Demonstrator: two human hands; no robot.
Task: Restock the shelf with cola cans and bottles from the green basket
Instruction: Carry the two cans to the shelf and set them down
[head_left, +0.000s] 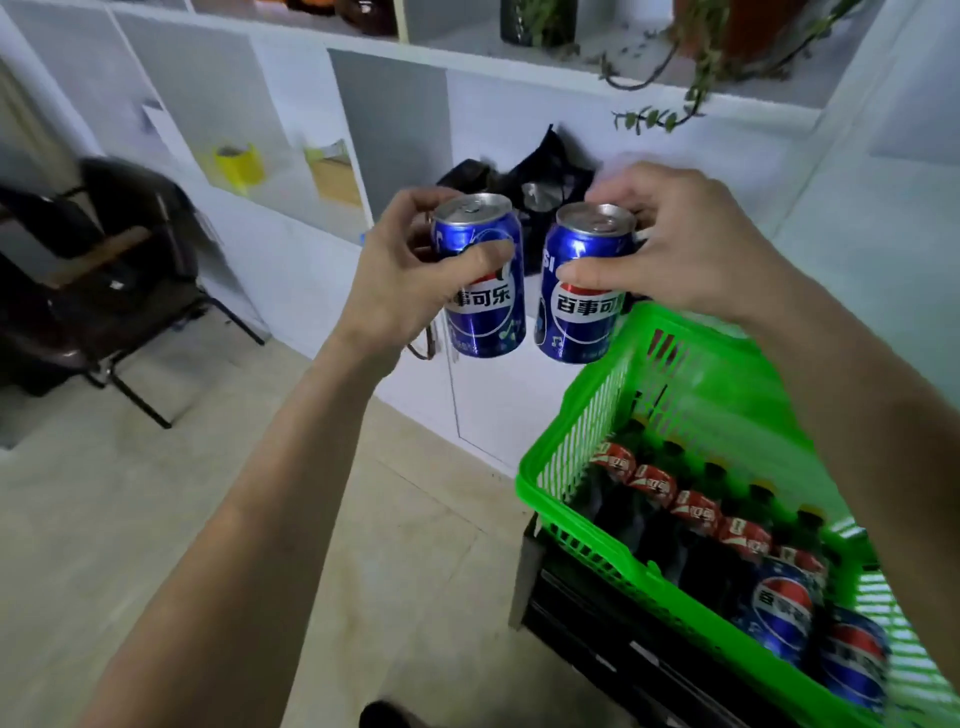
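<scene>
Two blue cola cans are held upright, side by side and slightly apart, in front of the white shelf (519, 135). Left hand (410, 275): fingers curled round the left can (483, 291), thumb pressed across its front. Right hand (675, 249): same grip on the right can (584, 291). Green basket (566, 457), below right hand, holds a row of red-labelled cola bottles (696, 512) and two further blue cans (784, 608) at its near end
</scene>
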